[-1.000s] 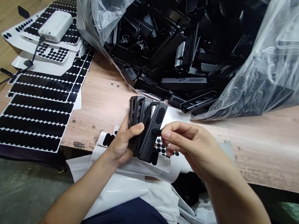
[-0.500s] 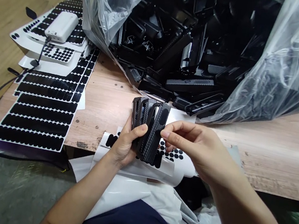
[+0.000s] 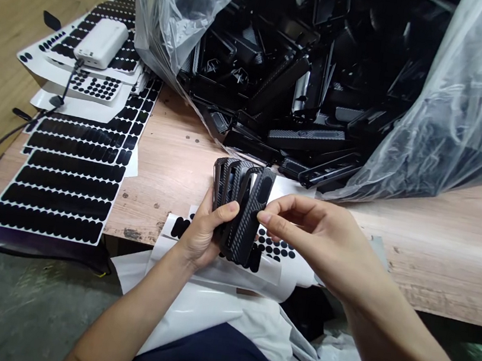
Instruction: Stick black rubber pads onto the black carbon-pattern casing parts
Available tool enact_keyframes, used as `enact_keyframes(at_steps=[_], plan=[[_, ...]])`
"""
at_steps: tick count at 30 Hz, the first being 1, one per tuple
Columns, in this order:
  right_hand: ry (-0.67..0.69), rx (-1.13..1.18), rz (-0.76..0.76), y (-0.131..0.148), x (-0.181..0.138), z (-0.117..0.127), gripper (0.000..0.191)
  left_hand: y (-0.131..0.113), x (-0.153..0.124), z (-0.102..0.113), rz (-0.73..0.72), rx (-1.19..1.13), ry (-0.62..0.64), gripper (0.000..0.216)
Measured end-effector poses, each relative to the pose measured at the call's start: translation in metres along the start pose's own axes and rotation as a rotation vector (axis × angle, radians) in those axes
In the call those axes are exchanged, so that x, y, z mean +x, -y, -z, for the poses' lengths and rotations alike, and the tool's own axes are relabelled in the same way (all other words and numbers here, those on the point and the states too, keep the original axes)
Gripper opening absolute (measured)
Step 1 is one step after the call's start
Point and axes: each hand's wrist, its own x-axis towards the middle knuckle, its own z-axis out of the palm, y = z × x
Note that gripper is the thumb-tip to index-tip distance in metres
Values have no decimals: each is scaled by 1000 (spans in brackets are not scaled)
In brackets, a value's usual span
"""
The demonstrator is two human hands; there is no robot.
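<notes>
My left hand [image 3: 207, 229] grips a fanned stack of black plastic pieces [image 3: 240, 234] with a carbon-fibre pattern, its thumb across their front. The foremost piece has a smooth, rounded dark patch [image 3: 265, 189] near its top. My right hand [image 3: 314, 232] is pinched closed at this piece's right edge, the thumb tip touching or very near it. Whatever lies between those fingertips is too small or hidden to make out. Beneath the hands lie white sheets with black round and oblong stickers [image 3: 276, 246].
An open clear plastic bag [image 3: 452, 114] full of similar black pieces [image 3: 305, 136] stands behind my hands. On the left are sticker sheets [image 3: 59, 194], with a white power bank [image 3: 101, 43] and its cable [image 3: 8, 142] on top. The wooden table's front edge [image 3: 450, 314] runs close by.
Hardly anything differs. Both hands keep their grip and place, and the view has shifted very slightly.
</notes>
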Motion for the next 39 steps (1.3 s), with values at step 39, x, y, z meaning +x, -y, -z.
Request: enact_keyframes(at_steps=[39], plan=[[405,-381,-181,-90,-92,103,44,-1,5,-8,-7,239,149,33]])
